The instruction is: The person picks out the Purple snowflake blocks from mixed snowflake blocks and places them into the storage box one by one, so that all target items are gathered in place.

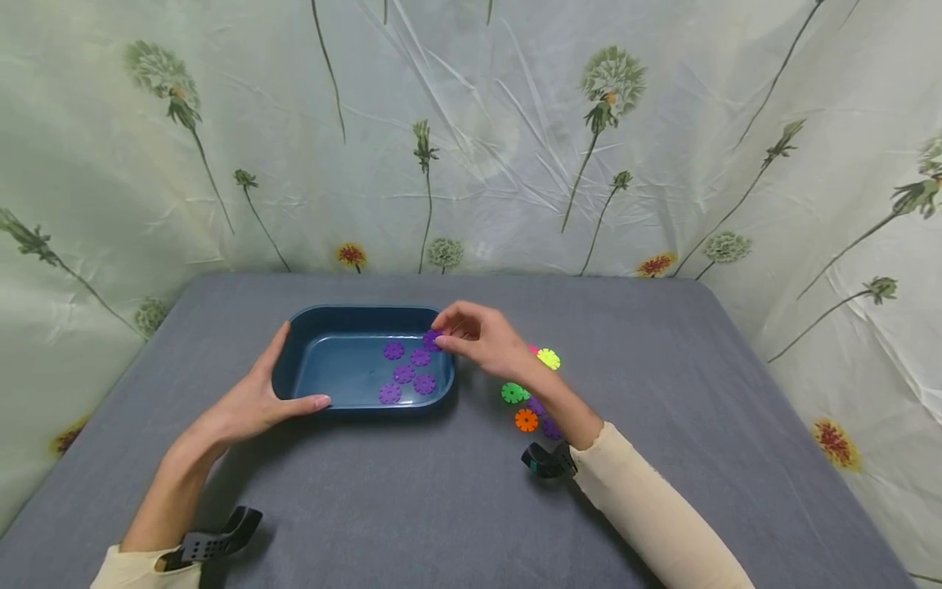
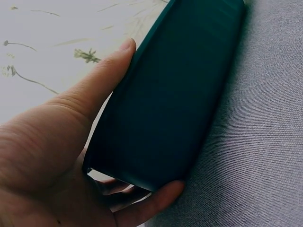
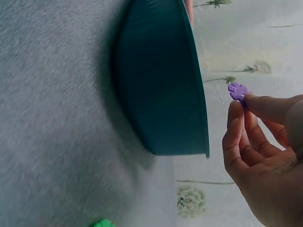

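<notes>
A dark blue plastic tray (image 1: 353,407) stands on the table, with several purple notched, flower-shaped discs (image 1: 404,374) lying in its right half. My left hand (image 1: 253,401) grips the tray's left end; the thumb lies along the near side and the fingers wrap round the end, as the left wrist view shows. Over the tray's right end, my right hand (image 1: 482,335) pinches another purple disc (image 3: 238,92) between thumb and fingertips. In the right wrist view this disc is held above the level of the rim.
Right of the tray, partly behind my right forearm, lies a loose group of discs: a yellow disc (image 1: 548,358), a green disc (image 1: 511,393), an orange disc (image 1: 526,420), plus pink and purple ones. A grey cloth (image 1: 412,507) covers the table; a flower-printed curtain (image 1: 486,164) hangs behind.
</notes>
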Tool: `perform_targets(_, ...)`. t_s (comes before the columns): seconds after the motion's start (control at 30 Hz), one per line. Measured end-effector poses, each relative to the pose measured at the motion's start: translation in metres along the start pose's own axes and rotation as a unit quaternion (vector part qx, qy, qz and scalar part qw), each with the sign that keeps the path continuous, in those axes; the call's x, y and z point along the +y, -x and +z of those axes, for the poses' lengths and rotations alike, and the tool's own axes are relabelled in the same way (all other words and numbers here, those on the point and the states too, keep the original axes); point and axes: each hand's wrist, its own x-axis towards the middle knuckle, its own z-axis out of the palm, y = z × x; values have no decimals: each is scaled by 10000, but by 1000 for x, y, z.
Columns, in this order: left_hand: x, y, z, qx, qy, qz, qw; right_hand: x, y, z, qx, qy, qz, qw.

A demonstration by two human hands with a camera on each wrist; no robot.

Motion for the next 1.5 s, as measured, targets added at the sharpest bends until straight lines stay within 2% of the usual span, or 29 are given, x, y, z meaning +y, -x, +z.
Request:
perform_targets(0.33, 2, 0, 0, 15, 52, 31, 10000, -7, -10, 13, -166, 0, -45, 9999)
perform_targets(0.63, 3, 0, 0, 1, 54, 45, 10000, -9, -19, 26, -204, -119, -295, 9993)
perform_targets(1.2, 3, 0, 1, 20, 78, -94, 9999, -19, -29, 47, -515, -179, -313, 9980)
perform_targets(1.5, 3, 0, 3, 27, 73, -80, 9999, -17, -32, 63, -646, -124, -328, 9973)
